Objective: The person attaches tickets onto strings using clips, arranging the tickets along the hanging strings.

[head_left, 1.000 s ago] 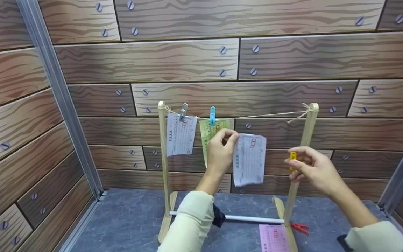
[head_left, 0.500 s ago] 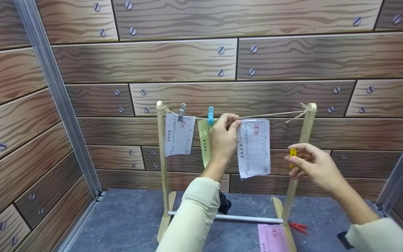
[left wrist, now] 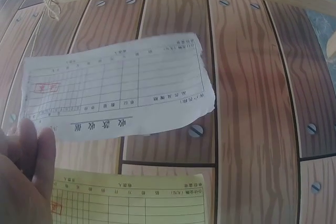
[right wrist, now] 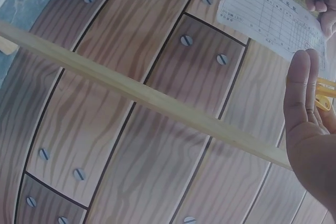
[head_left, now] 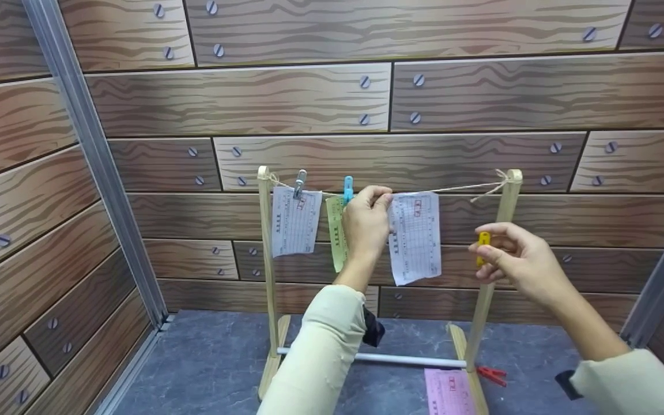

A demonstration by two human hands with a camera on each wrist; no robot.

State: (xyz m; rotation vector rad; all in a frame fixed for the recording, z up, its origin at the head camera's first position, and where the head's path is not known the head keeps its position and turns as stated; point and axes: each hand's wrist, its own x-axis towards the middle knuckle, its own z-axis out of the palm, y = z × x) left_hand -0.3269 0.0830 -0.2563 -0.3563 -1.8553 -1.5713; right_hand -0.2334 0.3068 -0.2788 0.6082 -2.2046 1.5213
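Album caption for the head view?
Left hand holds a white slip at the string, right hand a yellow clip.

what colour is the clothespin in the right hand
The clothespin is yellow, seen best in the head view.

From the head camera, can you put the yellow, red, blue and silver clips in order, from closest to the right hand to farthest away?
1. Yellow clip: pinched in the right hand.
2. Red clip: below that hand, down on the table.
3. Blue clip: off to the left, on the string.
4. Silver clip: farthest left, also on the string.
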